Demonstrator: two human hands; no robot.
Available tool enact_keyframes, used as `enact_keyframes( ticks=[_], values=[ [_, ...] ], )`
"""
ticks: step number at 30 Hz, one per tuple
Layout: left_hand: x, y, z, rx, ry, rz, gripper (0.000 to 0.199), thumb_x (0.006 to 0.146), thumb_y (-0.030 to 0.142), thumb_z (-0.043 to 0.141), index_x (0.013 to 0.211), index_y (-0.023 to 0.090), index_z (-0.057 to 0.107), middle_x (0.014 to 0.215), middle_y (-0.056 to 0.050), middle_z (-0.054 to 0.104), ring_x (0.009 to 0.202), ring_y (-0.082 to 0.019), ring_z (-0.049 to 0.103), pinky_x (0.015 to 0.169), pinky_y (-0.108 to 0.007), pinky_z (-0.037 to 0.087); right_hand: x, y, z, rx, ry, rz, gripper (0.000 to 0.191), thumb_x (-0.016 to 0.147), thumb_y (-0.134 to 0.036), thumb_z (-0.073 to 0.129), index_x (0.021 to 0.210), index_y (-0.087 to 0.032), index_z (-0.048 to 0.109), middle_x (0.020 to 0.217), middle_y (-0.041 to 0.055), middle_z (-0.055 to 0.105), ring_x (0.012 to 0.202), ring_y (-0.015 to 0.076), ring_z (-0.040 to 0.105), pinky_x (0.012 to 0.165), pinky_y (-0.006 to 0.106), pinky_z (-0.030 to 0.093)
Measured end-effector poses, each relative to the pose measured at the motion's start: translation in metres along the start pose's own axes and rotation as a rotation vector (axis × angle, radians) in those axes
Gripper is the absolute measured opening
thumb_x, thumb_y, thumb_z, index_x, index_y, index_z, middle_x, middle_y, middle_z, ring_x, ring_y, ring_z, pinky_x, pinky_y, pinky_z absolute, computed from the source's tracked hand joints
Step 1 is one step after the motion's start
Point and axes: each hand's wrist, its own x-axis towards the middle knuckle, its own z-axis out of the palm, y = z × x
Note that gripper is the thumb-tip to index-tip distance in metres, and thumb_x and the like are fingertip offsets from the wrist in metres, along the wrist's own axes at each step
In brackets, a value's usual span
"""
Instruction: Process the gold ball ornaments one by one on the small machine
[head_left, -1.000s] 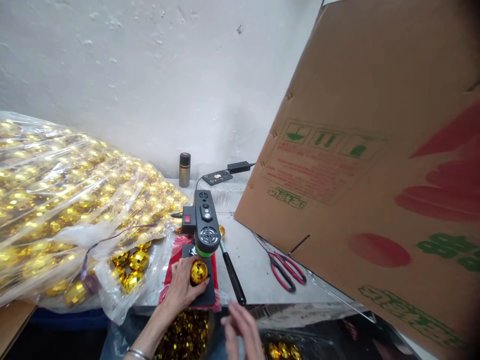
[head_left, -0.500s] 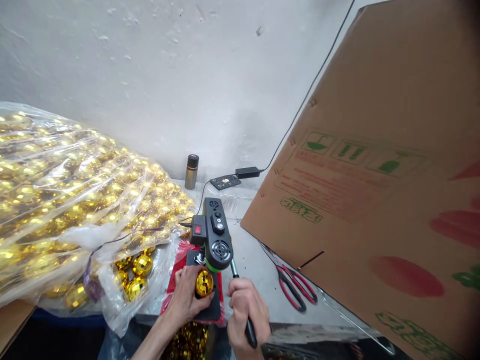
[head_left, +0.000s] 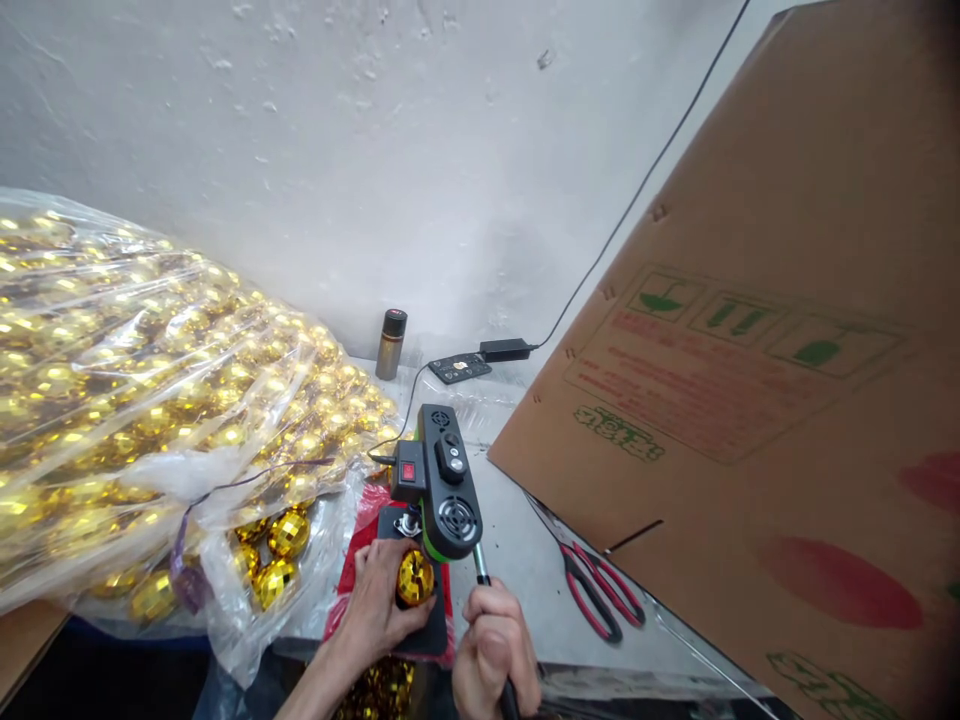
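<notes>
A gold mirrored ball [head_left: 415, 579] is gripped by my left hand [head_left: 375, 592], with thumb and fingers around its sides. It sits over the dark base plate [head_left: 429, 640] of a small black bench machine [head_left: 448, 490], just in front of the machine's head. The machine has a red switch and a green underside. My right hand [head_left: 495, 645] is wrapped around the black grip of a lever handle [head_left: 481, 566] that comes out beside the head. Part of the ball is covered by my left fingers.
At left lies a large clear bag [head_left: 150, 350] of gold balls, some loose at its mouth. Red-handled scissors [head_left: 600, 590] lie right, beside a big cardboard box [head_left: 675, 400]. A spray can [head_left: 390, 345] and a power adapter [head_left: 504, 349] stand near the wall.
The whole view has shifted slightly, so the machine and ball appear a little lower and further right. Both hands keep their holds on the ball and the lever handle.
</notes>
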Motion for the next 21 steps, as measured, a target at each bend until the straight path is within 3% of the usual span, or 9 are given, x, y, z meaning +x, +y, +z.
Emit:
enact_keyframes(
  ticks=[9,21],
  values=[
    [0.001,0.0,0.001,-0.022,0.018,-0.003,0.05,0.07,0.026,0.079,0.12,0.022,0.072,0.111,-0.012,0.077,0.107,-0.036,0.068,0.097,-0.051,0.048,0.002,-0.012,0.01,0.047,0.087,0.119,0.043,0.112,-0.025,0.04,0.07,-0.025,0.047,0.064,-0.0053,0.052,0.055,0.0128,0.048,0.078,0.032,0.053],
    [0.004,0.005,-0.002,-0.025,-0.021,-0.031,0.051,0.071,0.026,0.077,0.121,0.019,0.071,0.116,-0.015,0.077,0.112,-0.039,0.068,0.099,-0.054,0.046,0.013,-0.018,0.011,0.062,0.076,0.104,0.047,0.115,-0.03,0.04,0.069,-0.023,0.046,0.067,-0.0069,0.05,0.057,0.0098,0.047,0.086,0.026,0.052]
  ],
)
